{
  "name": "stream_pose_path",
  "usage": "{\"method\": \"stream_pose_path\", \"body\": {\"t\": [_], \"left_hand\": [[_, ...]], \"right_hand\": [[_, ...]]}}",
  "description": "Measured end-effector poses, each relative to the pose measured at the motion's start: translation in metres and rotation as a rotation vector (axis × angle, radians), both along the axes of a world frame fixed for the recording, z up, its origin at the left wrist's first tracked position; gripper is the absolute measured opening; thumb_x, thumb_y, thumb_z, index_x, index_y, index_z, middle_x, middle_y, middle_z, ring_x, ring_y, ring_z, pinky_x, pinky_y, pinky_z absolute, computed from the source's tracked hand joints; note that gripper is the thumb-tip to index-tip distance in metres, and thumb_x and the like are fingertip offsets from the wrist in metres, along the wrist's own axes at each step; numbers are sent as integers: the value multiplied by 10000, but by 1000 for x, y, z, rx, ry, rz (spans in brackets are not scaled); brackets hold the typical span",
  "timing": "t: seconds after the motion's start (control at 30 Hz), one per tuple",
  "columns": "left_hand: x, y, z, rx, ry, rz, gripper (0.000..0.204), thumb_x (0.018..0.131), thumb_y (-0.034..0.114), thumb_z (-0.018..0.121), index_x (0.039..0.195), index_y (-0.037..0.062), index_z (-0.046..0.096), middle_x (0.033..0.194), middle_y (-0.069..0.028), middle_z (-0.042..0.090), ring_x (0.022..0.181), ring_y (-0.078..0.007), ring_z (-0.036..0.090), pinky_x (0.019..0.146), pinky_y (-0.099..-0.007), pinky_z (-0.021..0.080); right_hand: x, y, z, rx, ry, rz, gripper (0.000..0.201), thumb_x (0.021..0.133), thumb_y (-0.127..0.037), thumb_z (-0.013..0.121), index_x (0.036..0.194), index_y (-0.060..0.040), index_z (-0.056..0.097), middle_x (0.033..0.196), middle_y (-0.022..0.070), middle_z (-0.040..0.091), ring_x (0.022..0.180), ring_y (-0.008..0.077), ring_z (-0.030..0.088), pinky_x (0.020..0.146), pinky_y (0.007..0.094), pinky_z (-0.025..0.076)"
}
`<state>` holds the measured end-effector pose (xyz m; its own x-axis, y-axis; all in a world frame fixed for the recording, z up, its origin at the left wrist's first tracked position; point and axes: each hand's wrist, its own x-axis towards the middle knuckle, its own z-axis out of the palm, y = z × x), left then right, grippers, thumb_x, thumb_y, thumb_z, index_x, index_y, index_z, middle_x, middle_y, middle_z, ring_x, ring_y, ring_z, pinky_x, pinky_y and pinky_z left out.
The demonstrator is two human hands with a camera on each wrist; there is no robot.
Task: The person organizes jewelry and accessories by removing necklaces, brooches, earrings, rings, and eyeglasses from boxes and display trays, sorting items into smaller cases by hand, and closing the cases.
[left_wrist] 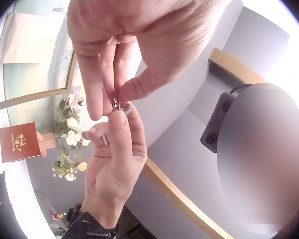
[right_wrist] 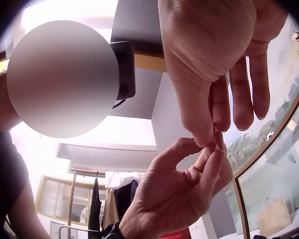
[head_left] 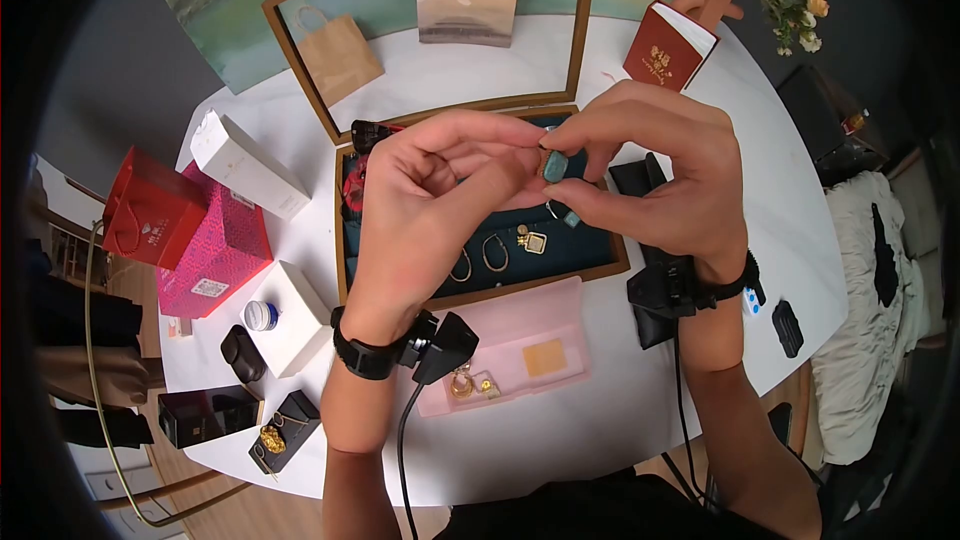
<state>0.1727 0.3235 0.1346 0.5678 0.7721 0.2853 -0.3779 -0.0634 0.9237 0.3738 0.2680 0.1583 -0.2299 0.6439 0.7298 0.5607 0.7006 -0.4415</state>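
Observation:
In the head view, a small piece of jewellery with a turquoise stone (head_left: 555,167) is held up over an open wooden jewellery box (head_left: 480,292). My left hand (head_left: 425,205) pinches it from the left between thumb and fingers. From the right, the thumb and index finger of my right hand (head_left: 672,165) grip its edges. Bright metal (left_wrist: 117,105) shows between the fingertips in the left wrist view; in the right wrist view the fingers hide the piece. Inside the box, on dark lining, lie a loop-shaped bracelet (head_left: 495,252) and a gold-framed pendant (head_left: 532,240).
The box's glass lid (head_left: 588,15) stands raised behind the hands. In front lies a pink tray (head_left: 510,340) with gold jewellery. A white carton (head_left: 250,165), red gift bag (head_left: 150,208) and pink patterned box (head_left: 215,245) stand left; a red booklet (head_left: 668,45) is at back right.

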Motion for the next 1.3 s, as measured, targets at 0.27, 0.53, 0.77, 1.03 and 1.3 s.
{"method": "stream_pose_path", "body": {"t": [0.27, 0.53, 0.77, 1.03, 1.3], "left_hand": [[1, -6, 5, 133, 53, 82, 221, 896, -74, 642, 1114, -78, 674, 1011, -124, 709, 930, -157, 691, 826, -292, 603], [3, -3, 2, 635, 230, 262, 121, 866, -66, 696, 986, -66, 714, 949, -95, 698, 872, -141, 681, 803, -263, 576], [4, -11, 1, 558, 316, 345, 75, 875, -9, 724, 922, -60, 694, 867, -65, 694, 818, -125, 669, 747, -260, 567], [-2, 3, 0, 91, 26, 109, 70, 942, 21, 655, 953, -49, 656, 871, -112, 697, 778, -155, 703, 763, -305, 596], [-29, 44, -3, -42, -52, 211, 126, 977, 102, 625, 915, -5, 654, 888, -91, 657, 809, -155, 663, 792, -356, 625]], "right_hand": [[8, 2, 2, -11, 40, 42, 305, 680, -27, 840, 967, -78, 752, 847, 22, 706, 622, 75, 623, 569, 197, 467], [8, 6, -1, -47, 71, 60, 299, 679, -44, 862, 954, -62, 746, 835, 21, 703, 623, 63, 625, 572, 188, 466], [3, 7, -4, -74, 130, 19, 275, 706, -70, 868, 950, -56, 741, 828, 17, 693, 632, 52, 608, 578, 189, 461], [-7, 5, -8, -157, 215, 14, 426, 723, -96, 865, 1127, -74, 730, 870, 11, 705, 626, 58, 568, 563, 208, 442], [-12, 3, -7, -207, 83, -6, 469, 726, -87, 861, 1172, -81, 718, 802, 14, 684, 591, 73, 539, 544, 222, 446]]}}
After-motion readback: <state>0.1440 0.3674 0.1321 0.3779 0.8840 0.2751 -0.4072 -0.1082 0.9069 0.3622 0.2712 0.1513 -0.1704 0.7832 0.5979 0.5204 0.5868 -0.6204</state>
